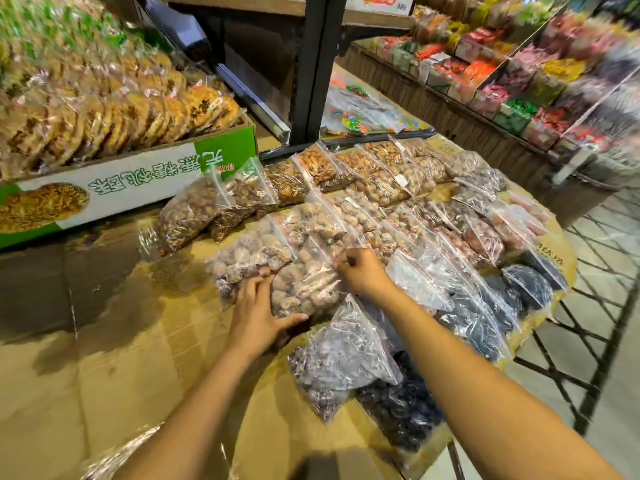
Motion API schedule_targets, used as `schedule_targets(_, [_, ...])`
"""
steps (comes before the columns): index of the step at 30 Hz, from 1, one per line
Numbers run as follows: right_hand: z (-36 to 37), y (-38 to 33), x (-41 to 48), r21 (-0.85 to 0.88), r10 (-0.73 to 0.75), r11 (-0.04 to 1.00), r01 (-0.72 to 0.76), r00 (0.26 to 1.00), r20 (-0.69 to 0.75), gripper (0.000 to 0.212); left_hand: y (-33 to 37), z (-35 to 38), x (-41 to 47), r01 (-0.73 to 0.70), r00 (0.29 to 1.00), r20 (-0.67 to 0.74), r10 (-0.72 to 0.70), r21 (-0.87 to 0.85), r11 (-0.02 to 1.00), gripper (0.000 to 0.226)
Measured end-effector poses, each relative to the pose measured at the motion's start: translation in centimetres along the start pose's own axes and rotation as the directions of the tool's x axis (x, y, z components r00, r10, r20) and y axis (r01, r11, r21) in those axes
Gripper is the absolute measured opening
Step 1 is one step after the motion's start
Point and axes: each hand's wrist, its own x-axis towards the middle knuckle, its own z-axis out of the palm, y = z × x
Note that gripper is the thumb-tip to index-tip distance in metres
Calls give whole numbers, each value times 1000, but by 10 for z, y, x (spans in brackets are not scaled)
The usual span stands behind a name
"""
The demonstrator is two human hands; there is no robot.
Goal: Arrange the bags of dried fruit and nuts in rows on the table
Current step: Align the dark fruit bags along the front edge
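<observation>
Several clear zip bags of nuts and dried fruit lie in rows on the cardboard-covered table [145, 358]. My left hand [258, 315] lies flat against the near left side of a bag of pale brown dried fruit [304, 289], thumb under its near edge. My right hand [362, 271] pinches the top right edge of that same bag. Another bag of brown fruit [249, 258] overlaps it on the left. A bag of purplish fruit [339, 362] and a bag of dark fruit [401, 407] lie nearer to me, between my forearms.
A green and white carton [138, 181] full of wrapped round cakes stands at the back left. A black post [315, 67] rises behind the rows. Shelves of coloured packets [519, 64] run along the right. The table's right edge drops to a tiled floor [595, 306].
</observation>
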Motion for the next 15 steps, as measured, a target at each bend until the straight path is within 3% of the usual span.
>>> schedule_targets(4, [4,-6,-5,-80,-52,995,52,999,-6,22,0,13,-12,2,990,-142,2,22,1000,97])
schedule_targets(8, [-11,-3,-22,-111,-136,986,126,987,-89,4,1,9,-10,10,997,-74,-8,28,1000,102])
schedule_targets(11, [-43,15,-39,-139,-159,982,124,947,-278,23,1,1,-8,-7,999,-39,8,32,999,108])
schedule_targets(15, [-88,73,-59,-159,-31,986,-39,910,-413,36,36,-11,-28,-27,996,-86,15,-143,989,103])
